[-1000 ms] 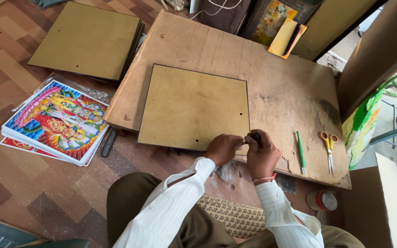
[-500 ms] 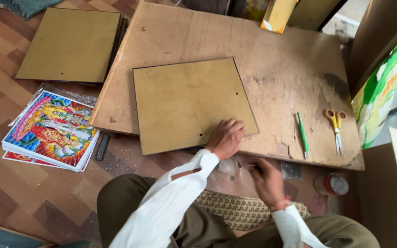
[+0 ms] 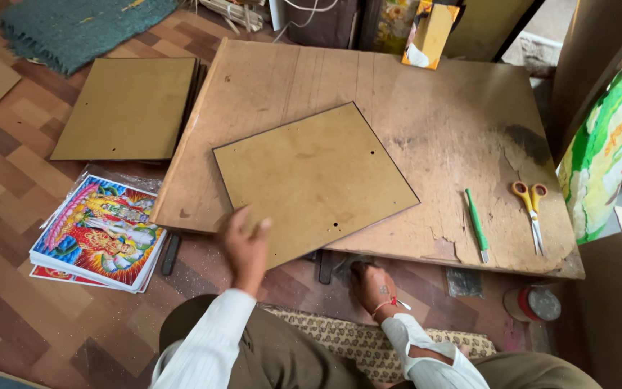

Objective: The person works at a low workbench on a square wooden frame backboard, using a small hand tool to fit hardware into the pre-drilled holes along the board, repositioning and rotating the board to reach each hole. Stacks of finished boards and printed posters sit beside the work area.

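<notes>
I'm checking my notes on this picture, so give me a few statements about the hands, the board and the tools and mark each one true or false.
1. The left hand is at the near corner of the flat brown board. True.
2. The right hand rests on top of the board. False: it is down below the near edge of the wooden worktable.
3. The yellow-handled scissors lie to the right of the green tool. True.
4. The colourful prints lie on the worktable. False: they are stacked on the floor to its left.
</notes>
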`<state>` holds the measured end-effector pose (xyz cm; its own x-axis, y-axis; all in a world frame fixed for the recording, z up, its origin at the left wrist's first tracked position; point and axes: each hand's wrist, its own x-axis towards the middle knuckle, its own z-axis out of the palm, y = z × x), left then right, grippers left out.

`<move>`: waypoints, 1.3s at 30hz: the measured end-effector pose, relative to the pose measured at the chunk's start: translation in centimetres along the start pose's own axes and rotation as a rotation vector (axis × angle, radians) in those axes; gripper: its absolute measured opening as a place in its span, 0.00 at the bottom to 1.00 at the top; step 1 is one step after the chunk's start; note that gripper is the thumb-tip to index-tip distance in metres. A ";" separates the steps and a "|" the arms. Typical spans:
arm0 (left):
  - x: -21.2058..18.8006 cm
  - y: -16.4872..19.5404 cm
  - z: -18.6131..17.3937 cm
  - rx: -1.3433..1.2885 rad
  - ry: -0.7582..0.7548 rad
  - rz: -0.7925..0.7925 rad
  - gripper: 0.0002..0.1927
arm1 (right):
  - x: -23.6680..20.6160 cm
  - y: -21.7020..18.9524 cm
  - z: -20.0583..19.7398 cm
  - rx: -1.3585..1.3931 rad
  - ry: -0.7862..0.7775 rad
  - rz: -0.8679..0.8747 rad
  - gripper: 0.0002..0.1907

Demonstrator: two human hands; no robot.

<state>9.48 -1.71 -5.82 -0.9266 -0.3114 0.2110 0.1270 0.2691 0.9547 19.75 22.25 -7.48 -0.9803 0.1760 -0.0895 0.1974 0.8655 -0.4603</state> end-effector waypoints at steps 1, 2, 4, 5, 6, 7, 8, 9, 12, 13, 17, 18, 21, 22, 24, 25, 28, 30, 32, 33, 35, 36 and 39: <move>-0.8 -0.9 -1.4 -0.005 0.106 -0.069 0.24 | -0.1 -0.5 -0.2 0.016 0.013 0.002 0.09; -1.4 -1.6 -2.5 -0.010 0.212 -0.140 0.24 | -0.2 -0.9 -0.3 0.018 0.018 0.005 0.10; -2.2 -2.7 -3.1 -0.411 0.060 -0.400 0.18 | -0.4 -1.7 -0.6 0.021 0.034 0.019 0.14; -2.3 -3.1 -2.9 -0.614 -0.020 -0.525 0.15 | -0.4 -2.0 -0.7 0.009 0.027 0.036 0.15; -2.3 -3.3 -2.6 -0.572 -0.033 -0.556 0.14 | -0.4 -2.4 -0.6 -0.003 0.021 0.053 0.17; -2.5 -3.4 -2.3 -0.529 -0.045 -0.588 0.13 | -0.4 -2.6 -0.7 -0.015 0.013 0.069 0.18; -2.6 -3.3 -2.0 -0.483 -0.059 -0.620 0.11 | -0.5 -2.9 -0.7 0.011 0.044 0.049 0.17; -2.7 -3.1 -1.8 -0.456 -0.082 -0.657 0.11 | -0.5 -3.2 -0.8 0.039 0.077 0.028 0.17; -3.1 -1.7 -1.7 -0.449 -0.155 -0.729 0.10 | -0.5 -3.6 -1.2 0.089 0.118 -0.004 0.16; -3.2 -1.1 -1.7 -0.500 -0.175 -0.735 0.09 | -0.5 -3.7 -1.4 0.099 0.117 -0.005 0.15; -3.5 1.2 -1.7 -0.370 -0.259 -0.781 0.11 | -0.6 -4.8 -2.3 0.058 0.056 0.060 0.14; -3.6 1.7 -1.8 -0.384 -0.277 -0.819 0.12 | -0.6 -5.1 -2.4 0.033 0.057 0.066 0.13; -4.1 2.6 -1.6 -0.432 -0.325 -0.873 0.15 | -0.4 -5.3 -2.3 0.017 0.065 0.052 0.13; -4.2 2.7 -1.5 -0.455 -0.336 -0.852 0.15 | -0.3 -5.2 -2.1 0.021 0.065 0.043 0.13; -4.8 2.8 -1.1 -0.460 -0.341 -0.815 0.15 | -0.3 -4.7 -1.7 -0.020 0.005 0.041 0.17; -5.1 2.8 -0.6 -0.445 -0.330 -0.796 0.14 | -0.2 -4.4 -1.4 -0.040 -0.024 0.036 0.19; -6.0 2.5 1.0 -0.528 -0.308 -0.731 0.13 | -0.2 -3.6 -0.8 0.020 0.107 0.019 0.14; -6.6 2.2 2.0 -0.578 -0.285 -0.693 0.13 | -0.4 -2.7 -0.4 0.048 0.186 -0.012 0.11; -6.8 1.9 2.9 -0.589 -0.253 -0.650 0.13 | -0.6 -2.1 -0.5 0.108 0.263 -0.040 0.08; -7.0 1.7 3.0 -0.596 -0.286 -0.655 0.13 | -0.9 -1.9 -0.6 0.155 0.297 -0.048 0.07; -7.1 1.4 3.2 -0.618 -0.349 -0.656 0.12 | -1.3 -1.5 -0.9 0.275 0.307 -0.001 0.06; -7.2 1.3 3.1 -0.629 -0.369 -0.656 0.13 | -1.5 -1.3 -1.0 0.349 0.280 0.060 0.06; -7.5 1.3 2.9 -0.638 -0.411 -0.670 0.14 | -2.3 -1.0 -0.7 0.608 0.221 0.237 0.05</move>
<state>15.56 3.63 -6.73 -0.9112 0.1504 -0.3834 -0.4100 -0.4210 0.8091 21.80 21.32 -6.20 -0.8747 0.4750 -0.0963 0.3058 0.3868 -0.8700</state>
